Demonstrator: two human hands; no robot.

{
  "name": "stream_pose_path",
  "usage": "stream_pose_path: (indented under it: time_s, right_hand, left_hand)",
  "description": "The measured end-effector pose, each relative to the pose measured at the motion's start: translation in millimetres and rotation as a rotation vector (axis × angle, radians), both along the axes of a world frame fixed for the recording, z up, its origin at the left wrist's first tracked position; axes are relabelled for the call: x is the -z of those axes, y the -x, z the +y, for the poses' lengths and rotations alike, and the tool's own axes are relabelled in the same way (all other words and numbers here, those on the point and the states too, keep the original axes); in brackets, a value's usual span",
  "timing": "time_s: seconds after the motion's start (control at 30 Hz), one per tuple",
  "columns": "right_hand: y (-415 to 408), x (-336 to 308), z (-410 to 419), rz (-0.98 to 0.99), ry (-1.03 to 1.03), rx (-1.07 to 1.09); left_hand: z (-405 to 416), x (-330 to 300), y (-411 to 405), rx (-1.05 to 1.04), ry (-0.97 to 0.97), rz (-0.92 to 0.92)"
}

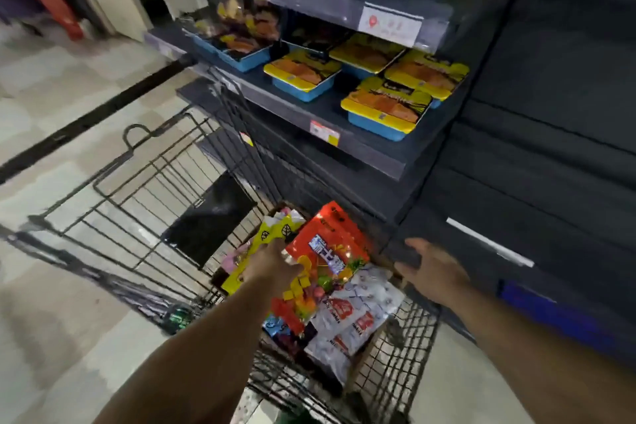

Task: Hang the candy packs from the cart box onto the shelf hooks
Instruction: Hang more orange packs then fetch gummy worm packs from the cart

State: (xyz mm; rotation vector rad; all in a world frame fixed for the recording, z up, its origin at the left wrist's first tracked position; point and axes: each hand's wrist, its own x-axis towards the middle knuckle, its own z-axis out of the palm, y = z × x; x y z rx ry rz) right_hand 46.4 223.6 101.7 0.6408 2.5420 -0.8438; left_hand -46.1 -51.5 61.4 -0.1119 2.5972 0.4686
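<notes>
My left hand (275,262) grips a red-orange candy pack (327,251) and lifts it above the cardboard box (364,365) in the black wire cart (137,203). A yellow pack (265,244) lies under my hand. White-and-red packs (358,317) and a blue pack (275,325) fill the box. To the right of the cart, my right hand (430,272) hovers with fingers spread, holding nothing, close to the dark shelf unit (516,155). No shelf hooks show in this view.
The shelf boards to the right carry several yellow-and-blue food trays (385,107). A black bag (210,220) lies in the cart's front part. A tiled floor (69,86) with a black stripe runs on the left. A red object (55,7) stands far left.
</notes>
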Motion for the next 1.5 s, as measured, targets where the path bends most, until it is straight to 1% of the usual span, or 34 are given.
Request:
stream_pose_path:
  time_s: [0.07,0.17,0.33,0.43,0.5,0.57,0.67,0.77,0.87,0.93,0.97,1.0,1.03,1.07,1.13,1.17,1.2,1.3,1.33,1.37,1.43,1.5]
  right_hand:
    - [1,16,-14,-0.047,0.005,0.084]
    - [-2,35,-39,-0.138,0.027,0.146]
    - [-12,46,-74,-0.221,0.066,0.267]
    - [-12,49,-81,-0.268,0.058,0.308]
    - [-10,50,-84,-0.264,0.070,0.342]
    - [-9,53,-87,-0.251,0.096,0.387]
    - [-4,57,-93,-0.228,0.161,0.501]
    - [4,61,-100,-0.159,0.324,0.715]
    - [9,68,-107,-0.036,0.579,1.036]
    - [11,76,-106,0.099,0.689,1.245]
    - [10,77,-105,0.145,0.691,1.310]
    - [8,79,-103,0.159,0.660,1.343]
    - [4,79,-101,0.167,0.622,1.364]
    - [-1,80,-99,0.181,0.585,1.381]
    - [-11,84,-95,0.229,0.560,1.413]
    - [-18,86,-94,0.242,0.572,1.437]
    - [-24,90,-92,0.241,0.576,1.468]
    - [-40,89,-90,0.254,0.584,1.532]
    - [-44,88,-90,0.265,0.586,1.539]
    - [-48,87,-89,0.271,0.582,1.547]
    - [-52,83,-87,0.292,0.573,1.549]
    - [-55,80,-84,0.319,0.569,1.561]
  left_hand:
    - [-6,24,31,0.036,-0.022,-0.064]
    - [-10,49,63,0.116,0.004,-0.113]
    - [-2,81,78,0.118,-0.075,-0.191]
    - [1,89,74,0.111,-0.146,-0.193]
    - [0,92,74,0.124,-0.137,-0.196]
    - [-3,91,74,0.135,-0.175,-0.226]
    - [-11,84,78,0.187,-0.297,-0.322]
    - [-18,72,86,0.273,-0.374,-0.422]
    - [-14,48,78,0.287,-0.517,-0.650]
    - [-6,35,69,0.324,-0.503,-0.762]
    - [-3,38,69,0.348,-0.493,-0.778]
    - [1,43,72,0.344,-0.500,-0.751]
    - [6,50,76,0.319,-0.513,-0.668]
    - [10,57,82,0.284,-0.503,-0.535]
    - [22,72,97,0.182,-0.404,-0.192]
    - [28,75,106,0.151,-0.349,-0.078]
    - [32,82,116,0.124,-0.320,-0.051]
    - [45,105,133,-0.013,-0.399,-0.213]
    - [50,109,132,0.010,-0.377,-0.230]
    - [53,113,131,0.036,-0.357,-0.220]
    - [59,119,125,0.063,-0.342,-0.135]
    - [62,112,120,0.112,-0.299,-0.114]
